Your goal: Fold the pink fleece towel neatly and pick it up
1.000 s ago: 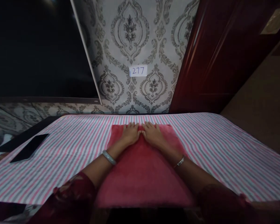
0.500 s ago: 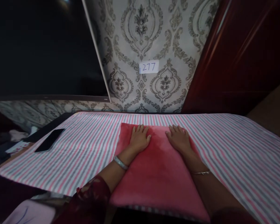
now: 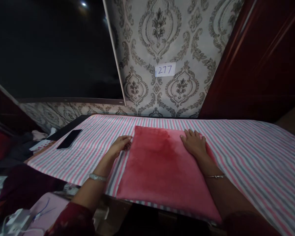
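A flat, roughly rectangular piece of red-pink plush fabric (image 3: 159, 167) lies on the striped cloth (image 3: 255, 154), its front edge at the table's front edge. I cannot tell whether it is a cushion cover or a folded blanket. My right hand (image 3: 194, 142) rests flat on its far right corner, fingers stretched out. Just beside its left edge is my left hand (image 3: 120, 146), fingers loosely bent and nothing visible in them. The left fingertips are close to that edge; whether they touch it is unclear.
A black phone (image 3: 69, 139) lies on the striped cloth at the left. Behind stand a large dark screen (image 3: 59, 52) and a patterned wall with a paper label (image 3: 165, 69) reading 277. At lower left are a pink surface (image 3: 48, 209) and a white plug (image 3: 19, 219).
My left hand has lifted off the plush fabric and moved left, beside its edge, with its fingers bending. My right hand stays flat on the fabric. The view has shifted slightly left.
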`<state>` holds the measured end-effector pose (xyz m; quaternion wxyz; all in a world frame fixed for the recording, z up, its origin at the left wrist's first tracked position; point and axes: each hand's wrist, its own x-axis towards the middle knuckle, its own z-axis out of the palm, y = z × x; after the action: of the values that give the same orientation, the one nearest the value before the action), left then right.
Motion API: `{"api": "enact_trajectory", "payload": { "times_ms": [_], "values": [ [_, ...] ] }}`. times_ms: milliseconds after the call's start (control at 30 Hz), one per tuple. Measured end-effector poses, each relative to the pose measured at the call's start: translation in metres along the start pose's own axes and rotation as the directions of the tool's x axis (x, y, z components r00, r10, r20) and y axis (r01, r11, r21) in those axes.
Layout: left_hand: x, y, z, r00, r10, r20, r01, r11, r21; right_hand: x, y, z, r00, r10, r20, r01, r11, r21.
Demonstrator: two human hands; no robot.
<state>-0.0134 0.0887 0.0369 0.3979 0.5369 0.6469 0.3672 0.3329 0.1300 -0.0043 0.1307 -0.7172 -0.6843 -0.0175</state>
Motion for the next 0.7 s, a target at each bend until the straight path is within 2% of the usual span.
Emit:
{"api": "enact_trajectory", "payload": {
  "times_ms": [67,133,267,500,600,700],
  "values": [
    [-0.003,-0.009,-0.004,0.987,-0.045,0.155,0.075,0.979,-0.188,-0.001,-0.001,-0.001,1.000,-0.001,-0.007,0.001,1.000,0.000],
    [-0.003,-0.015,-0.001,0.974,-0.069,0.214,0.135,0.939,-0.315,-0.001,-0.001,-0.001,1.000,-0.003,-0.016,0.003,1.000,-0.002],
    [0.002,-0.016,0.008,0.986,-0.092,0.137,0.139,0.915,-0.379,-0.001,0.000,0.002,1.000,-0.010,-0.030,0.010,1.000,-0.010],
    [0.010,-0.003,0.010,1.000,-0.010,0.022,0.019,0.885,-0.465,0.001,0.001,0.004,0.999,-0.020,-0.037,0.019,0.999,-0.026],
    [0.015,0.000,0.007,1.000,-0.010,0.012,0.015,0.858,-0.514,0.001,0.001,0.004,0.999,-0.018,-0.035,0.017,1.000,-0.020],
    [0.019,-0.002,0.006,0.998,-0.047,0.040,0.061,0.835,-0.546,0.001,0.001,0.005,0.999,-0.010,-0.034,0.009,1.000,-0.007]
  ]
}}
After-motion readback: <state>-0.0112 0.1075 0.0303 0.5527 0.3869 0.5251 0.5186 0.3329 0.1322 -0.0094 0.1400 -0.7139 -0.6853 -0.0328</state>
